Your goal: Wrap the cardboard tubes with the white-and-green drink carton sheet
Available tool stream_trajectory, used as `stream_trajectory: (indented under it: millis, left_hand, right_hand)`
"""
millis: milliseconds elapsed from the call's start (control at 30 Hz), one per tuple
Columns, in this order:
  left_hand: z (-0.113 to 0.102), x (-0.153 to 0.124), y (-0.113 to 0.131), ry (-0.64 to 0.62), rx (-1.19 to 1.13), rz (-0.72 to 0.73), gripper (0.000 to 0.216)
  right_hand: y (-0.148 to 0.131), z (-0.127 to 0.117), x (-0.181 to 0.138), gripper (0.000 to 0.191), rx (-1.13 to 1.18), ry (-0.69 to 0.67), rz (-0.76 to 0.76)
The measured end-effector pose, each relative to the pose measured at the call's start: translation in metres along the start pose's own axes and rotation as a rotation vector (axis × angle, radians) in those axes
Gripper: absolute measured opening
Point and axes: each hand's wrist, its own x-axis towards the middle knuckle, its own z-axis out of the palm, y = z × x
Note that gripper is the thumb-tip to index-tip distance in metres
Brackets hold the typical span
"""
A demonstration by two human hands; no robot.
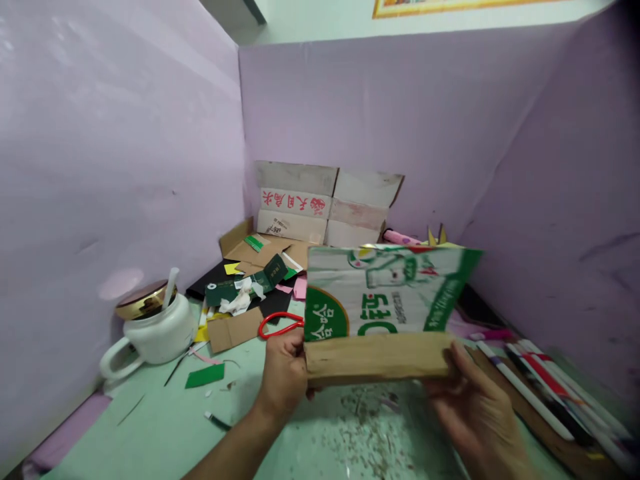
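A folded piece of cardboard (380, 359) is held up above the table, its plain brown strip facing me and a white and green printed panel (400, 293) rising behind it. My left hand (285, 373) grips the left end, thumb on the near side. At the right end my right hand (470, 400) is closed around the edge, slightly blurred, with some fingers hidden underneath. Red-handled scissors (280, 325) lie just beyond my left hand; their blades are hidden behind the cardboard.
A white mug (160, 333) with a gold lid stands at left. Cardboard scraps (237, 330), crumpled tissue (243, 297) and a green piece (205, 375) lie around it. Several markers (525, 390) are on the right. Crumbs (370, 427) litter the green tabletop (165, 440). Purple walls enclose the table.
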Motion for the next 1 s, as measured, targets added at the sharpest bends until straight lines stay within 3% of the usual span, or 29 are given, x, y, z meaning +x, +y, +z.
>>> stream_trajectory:
  millis: [133,267,333,367,400,433,500,600,833,1000]
  left_hand:
    - [0.015,-0.008,-0.011,-0.044,0.066,0.047,0.016]
    - [0.025,-0.014,-0.009,-0.324,0.207,0.127,0.023]
    - [0.018,-0.011,-0.003,-0.413,0.507,0.179,0.031]
    - [0.012,-0.008,0.0,-0.402,0.711,0.179,0.038]
    - [0.004,-0.003,0.002,-0.24,0.948,0.148,0.045]
    - [-0.005,0.002,0.003,-0.128,1.051,0.131,0.05]
    - [-0.02,0.012,0.001,-0.041,1.184,0.107,0.054]
    - [-0.029,0.02,-0.005,-0.055,1.325,0.087,0.057]
    - [-0.02,0.023,-0.008,-0.091,1.465,0.055,0.067]
    - [-0.017,0.024,-0.003,-0.075,1.558,0.179,0.032]
  right_hand:
    - [0.015,0.002,-0.007,0.02,0.006,-0.139,0.109]
    - [0.024,-0.006,-0.002,0.023,-0.23,-0.149,0.076]
    - [0.023,-0.008,0.001,0.026,-0.303,-0.125,0.0]
    - [0.021,-0.008,0.002,0.029,-0.314,-0.106,-0.047]
    - [0.019,-0.008,0.003,0.032,-0.321,-0.092,-0.086]
    - [0.017,-0.008,0.003,0.034,-0.326,-0.086,-0.113]
    - [0.015,-0.007,0.004,0.037,-0.343,-0.072,-0.141]
    - [0.015,-0.007,0.005,0.036,-0.362,-0.052,-0.171]
    - [0.007,-0.011,0.015,0.036,-0.341,0.029,-0.238]
    - [-0.003,-0.011,0.019,0.038,-0.289,0.082,-0.262]
